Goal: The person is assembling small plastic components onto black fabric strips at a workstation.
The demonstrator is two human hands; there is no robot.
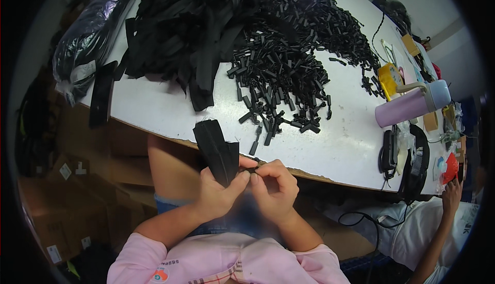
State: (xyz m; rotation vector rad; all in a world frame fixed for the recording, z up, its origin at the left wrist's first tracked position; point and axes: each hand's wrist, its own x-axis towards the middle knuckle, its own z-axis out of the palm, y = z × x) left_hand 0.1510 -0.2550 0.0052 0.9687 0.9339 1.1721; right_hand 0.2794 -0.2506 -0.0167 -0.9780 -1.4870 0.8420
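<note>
My left hand (220, 195) is closed round black zipper tape (215, 147), whose folded upper part sticks up above the fingers. My right hand (277, 188) pinches a small dark zipper slider (252, 170) against the tape's end, where the fingertips of both hands meet. Those fingertips hide most of the slider. Both hands are just in front of the table's near edge, over my lap. A large heap of black zipper sliders with long pulls (289, 72) spreads over the table beyond. Left of it lies a pile of loose black zipper tapes (178, 36).
On the white table (340, 150) a lilac bottle (405, 110) lies at the right, beside a yellow tape roll (389, 79) and a black strap (415, 163). A plastic-wrapped black bundle (95, 36) sits far left. Cardboard boxes (72, 201) stand below. Another person's hand (452, 194) is at far right.
</note>
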